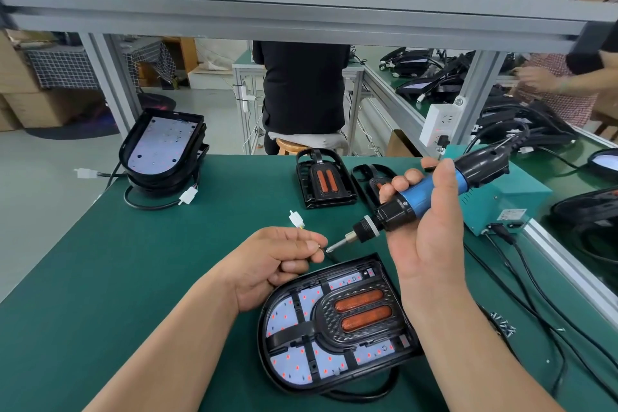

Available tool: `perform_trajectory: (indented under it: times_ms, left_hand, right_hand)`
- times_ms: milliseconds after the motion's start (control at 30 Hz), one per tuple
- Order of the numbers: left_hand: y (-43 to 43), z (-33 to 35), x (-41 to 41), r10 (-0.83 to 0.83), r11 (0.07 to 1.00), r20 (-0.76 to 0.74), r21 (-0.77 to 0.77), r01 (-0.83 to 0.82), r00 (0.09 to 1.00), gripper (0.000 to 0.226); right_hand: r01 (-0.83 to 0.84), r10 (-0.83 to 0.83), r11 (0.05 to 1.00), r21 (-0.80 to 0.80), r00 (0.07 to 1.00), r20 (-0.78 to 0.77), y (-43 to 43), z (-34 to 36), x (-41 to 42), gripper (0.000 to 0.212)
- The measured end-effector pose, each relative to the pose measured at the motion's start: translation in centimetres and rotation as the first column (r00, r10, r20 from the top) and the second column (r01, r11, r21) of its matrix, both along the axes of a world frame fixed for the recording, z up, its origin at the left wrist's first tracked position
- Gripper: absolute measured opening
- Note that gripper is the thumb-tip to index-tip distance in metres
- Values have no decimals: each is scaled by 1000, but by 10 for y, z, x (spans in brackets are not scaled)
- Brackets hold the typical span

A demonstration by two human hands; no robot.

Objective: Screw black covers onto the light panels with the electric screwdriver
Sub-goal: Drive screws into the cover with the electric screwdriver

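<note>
**Screwdriver raised over a covered panel**

On the green tabletop [133, 278], a light panel [294, 365] lies nearest the person, with a black cover [326, 318] seated on it. More light panels sit stacked [160, 147] at the far left, and spare covers [324, 182] lie at the far edge. The right hand [428, 234] grips the electric screwdriver [424, 197], tilted above the panel's top corner. The left hand [281, 261] pinches a small piece [320, 247] against the bit [336, 244]; it is too tiny to identify.

Black cover [323, 313] lies on light panel [291, 365], blue screwdriver [424, 195] tilted above.
</note>
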State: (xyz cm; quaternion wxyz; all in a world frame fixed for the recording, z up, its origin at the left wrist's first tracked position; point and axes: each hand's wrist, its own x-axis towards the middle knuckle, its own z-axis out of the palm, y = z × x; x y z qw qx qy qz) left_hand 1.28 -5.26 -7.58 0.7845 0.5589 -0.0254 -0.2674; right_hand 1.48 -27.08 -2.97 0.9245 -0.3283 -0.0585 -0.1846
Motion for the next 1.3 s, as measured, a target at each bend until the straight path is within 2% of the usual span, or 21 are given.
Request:
perform_trajectory:
  times_ms: [233, 467, 967, 1300]
  left_hand:
    - [0, 0, -1, -36, 999, 33, 17, 35, 999, 17]
    - [2, 0, -2, -75, 997, 80, 21, 74, 994, 13]
    - [-2, 12, -8, -105, 993, 60, 61, 101, 993, 10]
    - [-1, 4, -4, -30, 999, 40, 35, 29, 999, 18]
  right_hand:
    - [31, -30, 999, 21, 999, -31, -1, 1, 0, 37]
    - [52, -49, 998, 31, 996, -75, -2, 1, -2, 25]
    - [24, -25, 997, -75, 1000, -12, 0, -1, 1, 26]
    - [53, -56, 995, -82, 998, -33, 3, 0, -1, 31]
